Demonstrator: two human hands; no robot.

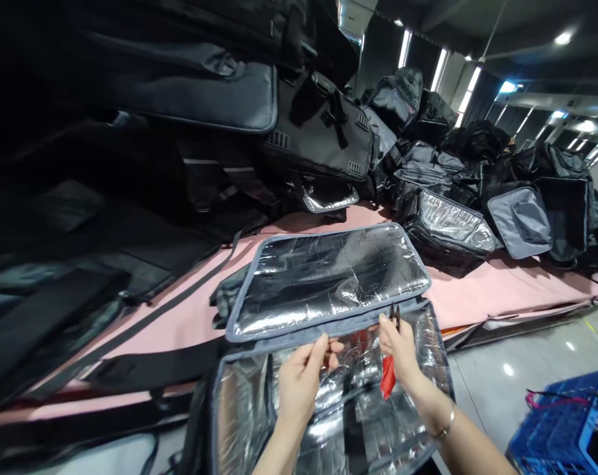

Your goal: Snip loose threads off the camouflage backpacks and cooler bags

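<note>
In the head view, an open insulated bag (402, 412) fills the lower middle of the frame, its silver lining creased and shiny. Its lid (328, 277), edged in grey-blue, lies folded back at the centre. Along the hinge between the two runs a grey-blue strip (283, 340).

The hands are apart from each other. The left hand (299, 379), at lower centre, pinches the strip between thumb and finger. The right hand (399, 346), right of centre, is closed around a small dark-bladed tool (395, 315), blades pointing up, its thumb and fingertips at the strip as well. A red piece (388, 377) hangs just below that hand; whether it belongs to the tool cannot be told. A bracelet (447, 422) circles the right wrist.

The bag rests by a pink surface (461, 284) crossing the frame. Dark bags (323, 125) crowd the upper left and upper right. A blue crate (558, 419) stands at lower right.
</note>
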